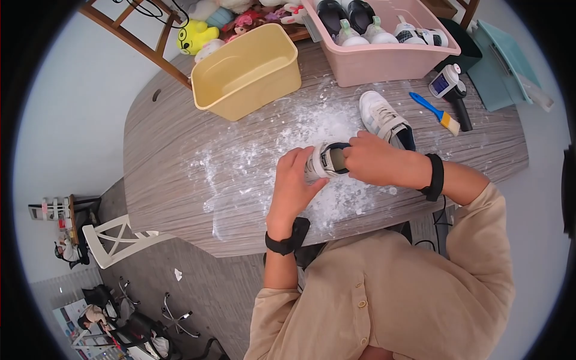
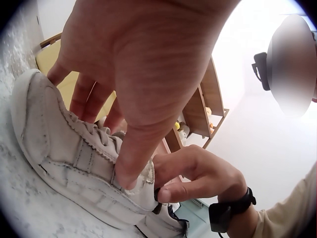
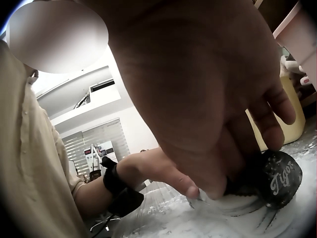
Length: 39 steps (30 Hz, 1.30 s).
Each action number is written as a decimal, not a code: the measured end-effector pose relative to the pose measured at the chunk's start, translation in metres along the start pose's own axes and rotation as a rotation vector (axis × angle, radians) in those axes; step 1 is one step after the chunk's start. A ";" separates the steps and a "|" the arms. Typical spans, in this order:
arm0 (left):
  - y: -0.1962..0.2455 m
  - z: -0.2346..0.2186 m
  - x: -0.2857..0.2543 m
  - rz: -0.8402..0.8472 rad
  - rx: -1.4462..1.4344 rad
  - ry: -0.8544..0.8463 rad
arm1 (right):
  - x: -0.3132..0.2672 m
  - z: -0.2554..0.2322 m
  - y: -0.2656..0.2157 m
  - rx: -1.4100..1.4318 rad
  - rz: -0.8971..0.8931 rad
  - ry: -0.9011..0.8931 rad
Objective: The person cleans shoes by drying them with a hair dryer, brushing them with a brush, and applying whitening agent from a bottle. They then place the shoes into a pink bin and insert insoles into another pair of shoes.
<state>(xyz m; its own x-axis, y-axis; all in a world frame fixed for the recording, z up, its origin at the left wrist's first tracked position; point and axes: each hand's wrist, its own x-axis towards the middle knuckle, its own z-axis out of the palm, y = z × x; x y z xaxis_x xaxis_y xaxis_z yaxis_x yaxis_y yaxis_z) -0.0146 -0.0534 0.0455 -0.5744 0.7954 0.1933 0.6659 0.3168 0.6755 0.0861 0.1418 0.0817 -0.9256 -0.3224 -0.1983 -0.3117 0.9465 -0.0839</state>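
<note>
A white sneaker point(image 1: 316, 163) with a dark lining sits on the powder-dusted table. My left hand point(image 1: 292, 183) holds it across the front, the thumb on one side and the fingers over the other. At the shoe's opening, my right hand point(image 1: 379, 159) pinches the collar edge, its fingers reaching inside. A tan insole point(image 1: 338, 159) shows within the opening. The right wrist view shows a black tongue point(image 3: 281, 179) with pale lettering beside the fingers. Just behind the right hand lies the matching sneaker point(image 1: 379, 112), partly covered by that hand.
White powder point(image 1: 327, 120) is spread over the tabletop. To the right are a blue-handled brush point(image 1: 433, 111), a white bottle point(image 1: 444, 82) and a black-handled tool point(image 1: 461, 111). A yellow bin point(image 1: 249, 90) and a pink bin point(image 1: 384, 65) of shoes stand at the back.
</note>
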 end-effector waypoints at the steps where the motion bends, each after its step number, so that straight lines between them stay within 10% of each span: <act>1: 0.000 0.000 0.000 0.000 -0.001 0.003 | 0.000 0.000 -0.001 -0.022 0.019 -0.052; 22: 0.006 0.005 -0.002 0.011 -0.036 0.116 | -0.041 0.023 -0.015 0.110 0.110 0.286; 28: 0.009 0.009 -0.002 0.026 -0.095 0.073 | -0.030 0.040 -0.056 0.234 0.407 0.265; 36: 0.003 0.004 -0.019 -0.026 -0.160 0.012 | -0.075 0.023 -0.017 0.311 0.459 0.690; 39: 0.004 0.005 -0.022 -0.057 -0.197 0.002 | -0.101 0.021 -0.007 0.257 0.716 0.498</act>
<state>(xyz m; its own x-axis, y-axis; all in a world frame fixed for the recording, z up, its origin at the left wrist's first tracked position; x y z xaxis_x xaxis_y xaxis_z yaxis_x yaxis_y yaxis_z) 0.0032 -0.0669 0.0405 -0.6095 0.7782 0.1516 0.5261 0.2539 0.8117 0.1861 0.1670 0.0822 -0.8836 0.4424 0.1535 0.3762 0.8658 -0.3298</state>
